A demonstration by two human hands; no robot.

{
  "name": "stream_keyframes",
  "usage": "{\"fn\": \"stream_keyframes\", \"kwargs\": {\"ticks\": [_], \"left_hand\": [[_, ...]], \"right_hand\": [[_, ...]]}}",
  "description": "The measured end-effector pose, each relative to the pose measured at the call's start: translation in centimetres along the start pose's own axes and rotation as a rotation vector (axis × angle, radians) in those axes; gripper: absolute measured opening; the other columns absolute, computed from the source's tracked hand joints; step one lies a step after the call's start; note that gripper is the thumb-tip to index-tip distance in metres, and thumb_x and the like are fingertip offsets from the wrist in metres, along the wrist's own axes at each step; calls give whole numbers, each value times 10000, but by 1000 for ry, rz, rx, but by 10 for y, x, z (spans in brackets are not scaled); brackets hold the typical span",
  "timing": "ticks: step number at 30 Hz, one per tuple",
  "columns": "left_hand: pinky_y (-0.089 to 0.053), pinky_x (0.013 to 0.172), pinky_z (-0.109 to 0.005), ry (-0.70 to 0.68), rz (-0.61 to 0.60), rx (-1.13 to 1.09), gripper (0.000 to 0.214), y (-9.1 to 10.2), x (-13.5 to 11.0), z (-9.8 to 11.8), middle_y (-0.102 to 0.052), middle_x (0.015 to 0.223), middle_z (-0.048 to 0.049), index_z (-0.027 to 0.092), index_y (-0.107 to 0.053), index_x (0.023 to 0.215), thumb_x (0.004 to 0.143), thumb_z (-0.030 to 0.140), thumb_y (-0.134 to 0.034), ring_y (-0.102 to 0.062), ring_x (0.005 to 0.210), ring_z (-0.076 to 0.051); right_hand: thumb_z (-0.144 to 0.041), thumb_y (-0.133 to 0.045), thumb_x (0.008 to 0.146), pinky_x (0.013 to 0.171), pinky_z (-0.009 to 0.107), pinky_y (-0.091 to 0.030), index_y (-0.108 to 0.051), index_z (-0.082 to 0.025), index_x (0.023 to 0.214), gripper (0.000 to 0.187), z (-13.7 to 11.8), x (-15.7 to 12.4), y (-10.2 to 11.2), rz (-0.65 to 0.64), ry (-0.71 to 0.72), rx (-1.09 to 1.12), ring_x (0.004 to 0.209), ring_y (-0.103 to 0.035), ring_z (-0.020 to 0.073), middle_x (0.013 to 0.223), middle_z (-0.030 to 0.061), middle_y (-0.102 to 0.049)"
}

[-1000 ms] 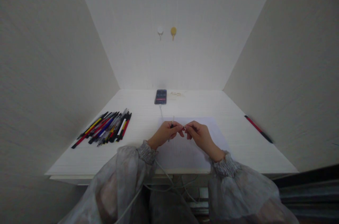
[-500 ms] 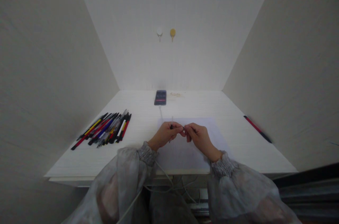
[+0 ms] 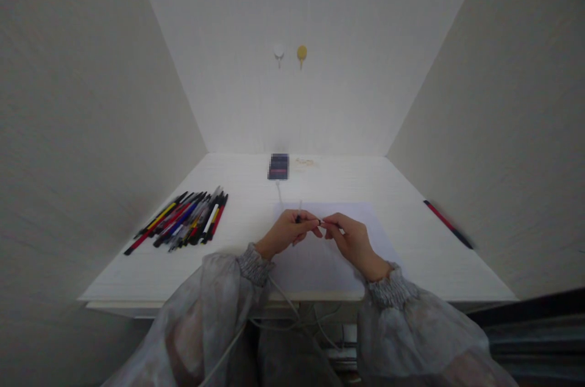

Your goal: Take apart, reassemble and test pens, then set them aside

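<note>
My left hand (image 3: 292, 228) is closed above a white sheet of paper (image 3: 320, 274), its thumb and fingers pinching a small dark pen part (image 3: 319, 222). A thin, pale, tube-like piece (image 3: 300, 205) pokes up behind the same hand, with a dark bit showing between the fingers. Facing it, my right hand (image 3: 348, 234) pinches the other end of the small part, and the fingertips of both hands nearly meet. The fingers cover most of what is held.
A pile of pens and markers (image 3: 187, 219) lies at the left of the white table (image 3: 247, 192). One red-and-black pen (image 3: 448, 223) rests along the right edge. A dark, blurred device (image 3: 278, 166) with a white cable stands at the back. Two hooks (image 3: 301, 53) hang on the back wall.
My right hand has shifted slightly to the right, and a little more of the small dark part shows between the fingertips. The left hand keeps its pinch. The view has tilted slightly.
</note>
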State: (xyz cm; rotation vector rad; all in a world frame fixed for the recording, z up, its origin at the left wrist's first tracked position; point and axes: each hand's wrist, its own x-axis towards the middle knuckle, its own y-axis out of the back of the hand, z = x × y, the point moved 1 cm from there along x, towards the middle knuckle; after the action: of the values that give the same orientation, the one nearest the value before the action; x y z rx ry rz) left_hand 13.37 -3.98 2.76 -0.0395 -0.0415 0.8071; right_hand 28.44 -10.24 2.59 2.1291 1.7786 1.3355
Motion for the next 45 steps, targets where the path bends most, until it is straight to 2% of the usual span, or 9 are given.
{"fn": "stream_keyframes", "kwargs": {"ticks": [4,12,20,27,35,41,45], "left_hand": [[-193,314,-168,-1,-6,-20,287,-1,-1,2,-648,649,-47,93,-607,796,675,353,-602,-296,326,-3],[-188,315,-170,12,-7,-19,288,0,0,-1,-651,639,-45,96,-607,812,662,342,-614,-289,322,-6],[-183,315,-170,19,-73,17,283,1,-2,0,-638,622,-26,99,-620,782,682,361,-591,-286,321,-1],[-185,305,-164,19,-73,21,289,0,-3,0,-633,617,-30,97,-622,755,688,375,-583,-296,322,-3],[-197,310,-164,32,-59,38,300,0,-3,0,-634,614,-34,99,-617,747,677,390,-590,-290,329,-7],[-184,317,-169,28,-61,35,301,0,-3,1,-633,630,-33,104,-613,770,690,391,-575,-287,333,-7],[-170,320,-181,17,-43,-9,312,-1,-2,1,-640,652,-50,94,-607,827,708,377,-556,-278,331,-9]], "right_hand": [[-237,-444,816,520,194,-465,-584,-182,820,151,-2,-2,3,11,88,-85,539,-591,95,651,12,-617],[-232,-437,814,543,212,-463,-590,-196,810,157,-3,-2,4,-19,92,-117,568,-590,108,649,15,-619],[-152,-391,815,585,231,-468,-562,-200,836,179,4,-3,6,-70,269,-190,646,-598,119,712,29,-634],[-154,-349,835,601,262,-482,-549,-188,845,204,0,-3,4,-71,353,-258,667,-600,137,733,62,-635],[-189,-361,839,537,251,-454,-530,-181,802,172,-1,-5,0,-65,292,-249,598,-583,136,679,55,-611],[-220,-405,841,543,222,-449,-545,-186,806,148,0,-3,0,-88,140,-146,555,-573,107,624,10,-596],[-271,-439,829,540,214,-460,-569,-193,844,153,-1,0,4,-62,67,-67,559,-584,100,700,23,-621]]}}
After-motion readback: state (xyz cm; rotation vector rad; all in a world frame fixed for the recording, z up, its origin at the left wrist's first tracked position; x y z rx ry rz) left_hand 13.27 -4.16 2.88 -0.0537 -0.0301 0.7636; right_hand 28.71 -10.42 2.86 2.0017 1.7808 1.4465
